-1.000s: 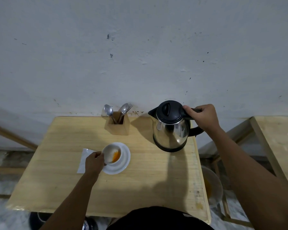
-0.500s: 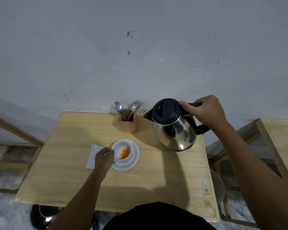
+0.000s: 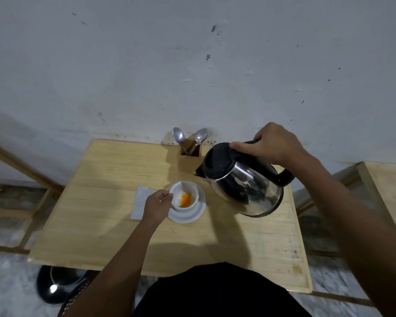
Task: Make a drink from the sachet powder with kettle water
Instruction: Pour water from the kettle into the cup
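A white cup (image 3: 185,195) with orange and white powder in its bottom stands on a white saucer (image 3: 192,215) on the wooden table (image 3: 114,225). My left hand (image 3: 157,205) grips the cup at its left side. My right hand (image 3: 272,144) holds the black handle of a steel kettle (image 3: 242,181) with a black lid. The kettle is lifted off the table and tilted left, its spout just right of and above the cup. No water is seen coming out.
A white sachet or paper (image 3: 140,202) lies left of the cup, partly under my left hand. A wooden holder (image 3: 190,156) with spoons and a fork stands at the table's back edge by the wall. A second table (image 3: 389,191) is at right. A dark round object (image 3: 55,284) sits on the floor.
My right hand has lifted the kettle off the table, carried it left toward the cup and tilted it spout-down. My left hand stays on the cup.
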`<state>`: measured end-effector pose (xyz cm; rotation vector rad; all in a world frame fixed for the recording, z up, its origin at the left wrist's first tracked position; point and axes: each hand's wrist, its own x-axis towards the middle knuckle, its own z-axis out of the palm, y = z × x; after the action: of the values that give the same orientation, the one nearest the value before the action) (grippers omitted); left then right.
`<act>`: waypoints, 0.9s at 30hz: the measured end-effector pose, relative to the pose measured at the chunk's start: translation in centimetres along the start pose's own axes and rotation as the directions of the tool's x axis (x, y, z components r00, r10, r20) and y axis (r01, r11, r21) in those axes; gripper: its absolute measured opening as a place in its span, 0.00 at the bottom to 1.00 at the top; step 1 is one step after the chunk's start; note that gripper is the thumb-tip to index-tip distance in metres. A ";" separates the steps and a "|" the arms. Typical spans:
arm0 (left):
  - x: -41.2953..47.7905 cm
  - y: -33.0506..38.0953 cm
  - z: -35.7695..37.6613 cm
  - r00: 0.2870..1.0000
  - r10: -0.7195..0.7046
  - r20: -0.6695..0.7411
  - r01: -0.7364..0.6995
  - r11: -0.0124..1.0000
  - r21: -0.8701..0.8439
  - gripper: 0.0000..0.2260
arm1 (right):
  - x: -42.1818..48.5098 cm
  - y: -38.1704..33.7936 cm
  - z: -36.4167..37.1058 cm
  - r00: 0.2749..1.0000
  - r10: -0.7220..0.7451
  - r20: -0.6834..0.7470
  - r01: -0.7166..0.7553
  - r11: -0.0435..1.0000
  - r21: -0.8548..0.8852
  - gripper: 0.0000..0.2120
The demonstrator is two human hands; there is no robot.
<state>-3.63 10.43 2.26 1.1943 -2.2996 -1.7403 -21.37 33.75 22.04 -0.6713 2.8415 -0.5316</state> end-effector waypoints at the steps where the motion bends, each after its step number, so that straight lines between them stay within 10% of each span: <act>1: 0.1 -0.2 -0.1 1.000 0.003 0.004 -0.003 1.000 -0.002 0.10 | 0.1 -0.5 0.1 1.000 -0.004 0.019 0.004 1.000 -0.028 0.36; 27: 0.8 -0.7 -0.6 0.997 0.044 0.070 -0.042 0.999 -0.025 0.07 | 1.4 -7.0 1.9 0.950 -0.127 0.284 0.235 0.891 -0.388 0.33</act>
<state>-3.57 9.44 1.53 1.0880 -2.3175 -1.8186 -19.36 26.67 22.82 -1.0056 2.6746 0.1504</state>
